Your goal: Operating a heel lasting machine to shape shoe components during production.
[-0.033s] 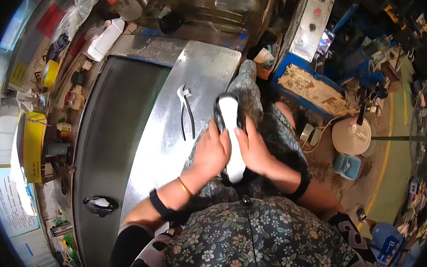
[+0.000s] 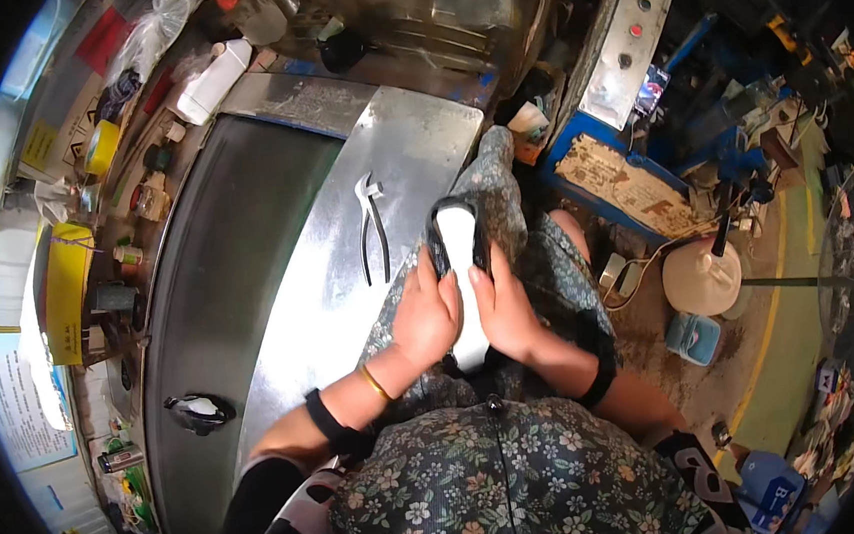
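Note:
A black shoe upper with a long white bottom (image 2: 460,254) is held upright over my lap, its white face turned up toward me. My left hand (image 2: 425,312) presses along its left side, fingers closed together. From the right, my right hand (image 2: 506,311) grips the opposite side, its thumb lying along the white edge. The fingers' undersides are hidden behind the shoe. To the left, steel pincers (image 2: 372,229) with dark handles lie on the shiny metal tabletop (image 2: 320,306), apart from both hands.
Beside the tabletop runs a dark conveyor belt (image 2: 230,252), carrying another black-and-white shoe piece (image 2: 201,413). A cluttered shelf (image 2: 145,189) borders it. On my right stand a blue-framed machine (image 2: 631,186), a beige round container (image 2: 701,278) and a light-blue box (image 2: 693,336).
Both hands and the shoe have come slightly toward me. The pincers and the piece on the belt stay where they were.

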The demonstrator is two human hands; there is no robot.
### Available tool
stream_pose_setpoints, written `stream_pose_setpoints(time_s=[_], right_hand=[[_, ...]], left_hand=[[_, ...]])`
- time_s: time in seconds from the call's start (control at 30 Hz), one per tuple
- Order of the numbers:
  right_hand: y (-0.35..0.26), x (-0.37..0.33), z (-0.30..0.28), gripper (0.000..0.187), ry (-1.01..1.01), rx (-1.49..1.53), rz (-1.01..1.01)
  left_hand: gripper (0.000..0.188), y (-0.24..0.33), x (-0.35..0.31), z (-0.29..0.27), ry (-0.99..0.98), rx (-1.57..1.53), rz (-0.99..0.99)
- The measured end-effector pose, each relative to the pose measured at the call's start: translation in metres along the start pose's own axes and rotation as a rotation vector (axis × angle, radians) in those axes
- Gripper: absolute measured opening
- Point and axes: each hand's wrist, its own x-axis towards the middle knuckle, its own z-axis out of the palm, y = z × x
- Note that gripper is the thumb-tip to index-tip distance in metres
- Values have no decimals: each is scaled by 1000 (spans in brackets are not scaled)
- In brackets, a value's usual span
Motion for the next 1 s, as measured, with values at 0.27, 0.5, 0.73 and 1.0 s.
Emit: stream_pose_setpoints(time_s=[0.27, 0.5, 0.73, 1.0], right_hand=[[9, 16, -26, 63, -190, 60, 264], [-43, 107, -56, 72, -142, 3, 737], [-27, 96, -29, 28, 264, -1016, -352], [19, 80, -21, 24, 188, 99, 23]], left_hand=[[59, -57, 29, 46, -116, -1180, -440], [68, -6, 133, 22, -380, -600, -355], [54, 16, 118, 2, -428, -24, -214], [29, -23, 106, 5, -413, -1411, -563]])
